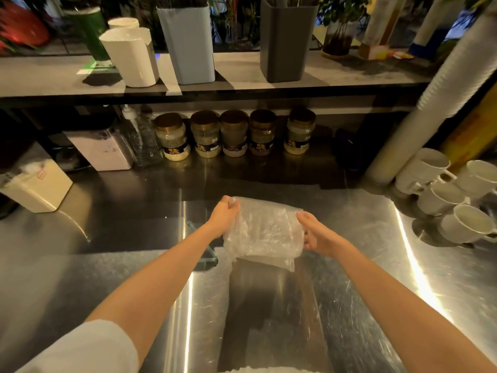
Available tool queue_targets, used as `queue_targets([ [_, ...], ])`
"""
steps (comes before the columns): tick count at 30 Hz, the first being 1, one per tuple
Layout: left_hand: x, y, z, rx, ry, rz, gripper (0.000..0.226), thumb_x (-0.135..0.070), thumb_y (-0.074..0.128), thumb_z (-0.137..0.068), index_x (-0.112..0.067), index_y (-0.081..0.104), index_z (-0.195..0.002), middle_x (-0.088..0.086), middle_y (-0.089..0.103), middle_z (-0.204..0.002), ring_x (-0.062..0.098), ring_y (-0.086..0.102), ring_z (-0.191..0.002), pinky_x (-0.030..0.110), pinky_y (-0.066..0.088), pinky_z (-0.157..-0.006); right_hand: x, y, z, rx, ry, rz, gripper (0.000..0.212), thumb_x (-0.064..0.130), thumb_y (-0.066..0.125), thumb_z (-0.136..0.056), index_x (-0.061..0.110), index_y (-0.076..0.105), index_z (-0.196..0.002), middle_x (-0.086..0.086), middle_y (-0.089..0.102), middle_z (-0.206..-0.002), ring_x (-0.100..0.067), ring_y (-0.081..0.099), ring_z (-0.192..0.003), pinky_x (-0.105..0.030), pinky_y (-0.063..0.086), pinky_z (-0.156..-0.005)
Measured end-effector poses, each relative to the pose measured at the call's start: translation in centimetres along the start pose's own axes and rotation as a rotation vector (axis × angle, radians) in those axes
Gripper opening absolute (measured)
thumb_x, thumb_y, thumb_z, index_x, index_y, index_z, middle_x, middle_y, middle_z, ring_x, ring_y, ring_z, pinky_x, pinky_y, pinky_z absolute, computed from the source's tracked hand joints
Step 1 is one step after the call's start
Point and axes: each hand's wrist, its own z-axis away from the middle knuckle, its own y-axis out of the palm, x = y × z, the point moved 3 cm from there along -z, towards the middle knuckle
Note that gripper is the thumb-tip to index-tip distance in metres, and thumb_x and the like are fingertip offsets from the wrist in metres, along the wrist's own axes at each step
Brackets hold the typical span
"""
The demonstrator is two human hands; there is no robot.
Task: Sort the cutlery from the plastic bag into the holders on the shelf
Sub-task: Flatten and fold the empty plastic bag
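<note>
Pale blue holder (188,44), grey holder (287,41) and white holder (131,57) stand in a row on the shelf (349,74); their tops are cut off, contents unclear. Five lidded jars (234,133) of powder line the table's (107,238) back edge. The clear plastic bag (263,232), crinkled and limp, hangs above the table's middle, left grip (224,216) and right grip (317,235) each clamped on one side.

Clear plastic bag (265,232); pale-blue holder (188,44); dark-grey holder (286,41); white holder (131,57); white mugs (441,200).
</note>
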Motion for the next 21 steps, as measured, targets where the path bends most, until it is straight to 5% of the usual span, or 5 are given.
queue_targets([
  [8,2.6,0.6,0.7,-0.024,0.016,-0.186,0.043,-0.026,0.049,-0.097,-0.014,0.035,-0.135,0.003,0.052,-0.077,0.014,0.049,-0.061,0.021,0.036,-0.049,-1.5,0.0,-0.7,-0.231,-0.006,0.188,0.058,0.001,0.060,-0.088,0.009,0.033,-0.139,-0.014,0.061,-0.103,-0.026,0.064,-0.087,-0.038,0.056,-0.075],
  [11,4.1,1.7,0.5,0.056,-0.014,-0.370,0.059,-0.039,0.046,-0.096,-0.016,0.023,-0.146,0.017,0.060,-0.113,0.028,0.060,-0.092,0.032,0.047,-0.074,-2.2,0.2,-1.1,-0.273,0.002,0.348,0.061,0.017,0.060,-0.091,0.011,0.029,-0.143,-0.013,0.053,-0.127,-0.026,0.059,-0.107,-0.041,0.051,-0.091],
  [15,3.5,2.3,0.9,-0.036,0.079,-0.612,0.063,-0.046,0.035,-0.098,-0.019,0.014,-0.151,0.014,0.027,-0.152,0.032,0.027,-0.138,0.041,0.024,-0.112,-2.0,0.2,-1.5,-0.367,-0.023,0.808,0.087,0.053,0.051,-0.090,0.019,-0.001,-0.151,-0.009,-0.003,-0.159,-0.031,0.003,-0.146,-0.047,0.011,-0.117],
  [18,2.4,3.4,1.7,0.009,0.284,-0.773,0.063,-0.049,0.031,-0.098,-0.027,0.007,-0.151,0.003,-0.001,-0.160,0.024,-0.002,-0.146,0.039,0.001,-0.116,-1.8,1.4,-1.5,-0.287,-0.168,1.227,0.091,0.071,0.038,-0.084,0.028,-0.007,-0.150,-0.008,-0.019,-0.157,-0.030,-0.017,-0.144,-0.047,-0.008,-0.115],
  [21,2.4,5.7,2.4,0.241,0.445,-0.922,0.069,-0.058,0.030,-0.095,-0.031,0.001,-0.151,-0.001,-0.010,-0.159,0.021,-0.016,-0.145,0.039,-0.012,-0.115,-2.9,2.5,-2.0,-0.110,-0.192,1.472,0.126,0.099,-0.002,-0.045,0.030,-0.010,-0.149,-0.011,-0.022,-0.156,-0.037,-0.023,-0.141,-0.050,-0.012,-0.113],
])
